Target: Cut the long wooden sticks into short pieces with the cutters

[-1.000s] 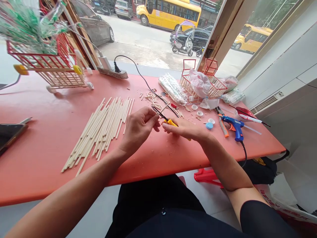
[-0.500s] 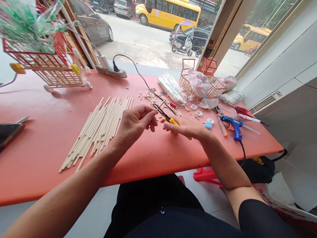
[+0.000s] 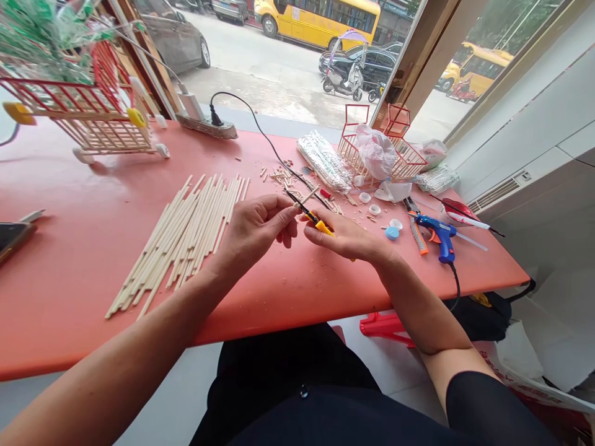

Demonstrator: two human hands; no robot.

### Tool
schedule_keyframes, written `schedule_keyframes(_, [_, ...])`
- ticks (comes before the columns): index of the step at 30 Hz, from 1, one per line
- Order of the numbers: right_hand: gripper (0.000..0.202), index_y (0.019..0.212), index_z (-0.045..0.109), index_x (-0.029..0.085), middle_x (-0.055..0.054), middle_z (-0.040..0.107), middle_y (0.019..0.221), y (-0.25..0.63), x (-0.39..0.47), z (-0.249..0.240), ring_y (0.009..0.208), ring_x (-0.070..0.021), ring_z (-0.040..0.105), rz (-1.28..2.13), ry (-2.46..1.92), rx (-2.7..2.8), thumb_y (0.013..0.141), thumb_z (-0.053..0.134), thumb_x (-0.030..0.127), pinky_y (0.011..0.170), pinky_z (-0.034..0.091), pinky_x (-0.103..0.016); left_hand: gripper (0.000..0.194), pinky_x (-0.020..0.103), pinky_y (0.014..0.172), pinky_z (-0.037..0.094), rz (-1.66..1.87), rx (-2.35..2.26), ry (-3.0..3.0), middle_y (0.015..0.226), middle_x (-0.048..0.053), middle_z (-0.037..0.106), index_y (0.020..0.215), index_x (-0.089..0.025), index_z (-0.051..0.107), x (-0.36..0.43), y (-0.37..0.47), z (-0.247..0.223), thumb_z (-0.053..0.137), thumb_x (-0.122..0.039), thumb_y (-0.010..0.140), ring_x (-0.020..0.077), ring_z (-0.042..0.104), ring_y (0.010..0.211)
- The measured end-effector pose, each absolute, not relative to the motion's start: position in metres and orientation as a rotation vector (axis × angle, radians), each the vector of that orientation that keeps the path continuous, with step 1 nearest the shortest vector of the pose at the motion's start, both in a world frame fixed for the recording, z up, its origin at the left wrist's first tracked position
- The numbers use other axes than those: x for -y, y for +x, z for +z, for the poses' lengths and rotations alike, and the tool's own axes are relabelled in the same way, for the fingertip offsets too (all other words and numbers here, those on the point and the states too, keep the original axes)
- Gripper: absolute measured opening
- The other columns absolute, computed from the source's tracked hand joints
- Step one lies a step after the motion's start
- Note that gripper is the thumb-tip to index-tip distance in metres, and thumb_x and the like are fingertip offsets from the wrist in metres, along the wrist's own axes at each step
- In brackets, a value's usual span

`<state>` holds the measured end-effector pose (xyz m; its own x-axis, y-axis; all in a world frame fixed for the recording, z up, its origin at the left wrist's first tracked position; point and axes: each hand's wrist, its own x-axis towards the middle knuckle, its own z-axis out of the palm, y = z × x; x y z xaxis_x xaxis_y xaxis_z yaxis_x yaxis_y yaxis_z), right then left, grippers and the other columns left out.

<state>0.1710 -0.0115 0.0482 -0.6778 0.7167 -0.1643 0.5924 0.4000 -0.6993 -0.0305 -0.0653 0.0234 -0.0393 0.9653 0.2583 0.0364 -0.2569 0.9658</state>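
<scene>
Pliers (image 3: 324, 227) lie gripped in the curled right hand (image 3: 346, 238), their tips at a short stick (image 3: 310, 195) that the left hand (image 3: 264, 224) pinches, just beyond the hands over the red table (image 3: 279, 297), with loose sticks (image 3: 186, 235) left, a blue glue gun (image 3: 441, 235) right and a yellow bus (image 3: 320, 23) far outside.

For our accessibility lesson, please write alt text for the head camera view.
Left hand holds a small wooden stick at yellow-handled pliers in the right hand, above a red table. Loose sticks lie left; a blue glue gun lies right.
</scene>
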Motion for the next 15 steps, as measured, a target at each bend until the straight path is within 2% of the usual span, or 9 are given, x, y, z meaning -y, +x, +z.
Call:
schedule_keyframes(8, [0.053,0.127,0.06,0.02,-0.009,0.068,0.123,0.1688,0.0137,0.0461,0.109,-0.0256,0.062,1.116,-1.219,2.481,0.101,0.053,0.065,0.086,0.046,-0.037,0.014,0.024,0.049,0.05,1.398,-1.148,1.379,0.06,0.001,0.069,0.077,-0.019,0.073,0.0634,-0.03,0.0212,0.074,-0.023,0.091,0.0122,0.06,0.047])
schedule_keyframes(15, [0.048,0.115,0.06,0.021,-0.004,0.067,0.106,0.1679,0.0156,0.0439,0.098,-0.0231,0.06,1.118,-1.232,2.461,0.101,0.053,0.066,0.083,0.046,-0.036,0.018,0.025,0.048,0.049,1.385,-1.156,1.339,0.059,0.002,0.069,0.075,-0.019,0.074,0.0608,-0.0307,0.0183,0.081,-0.029,0.088,0.0133,0.059,0.046])
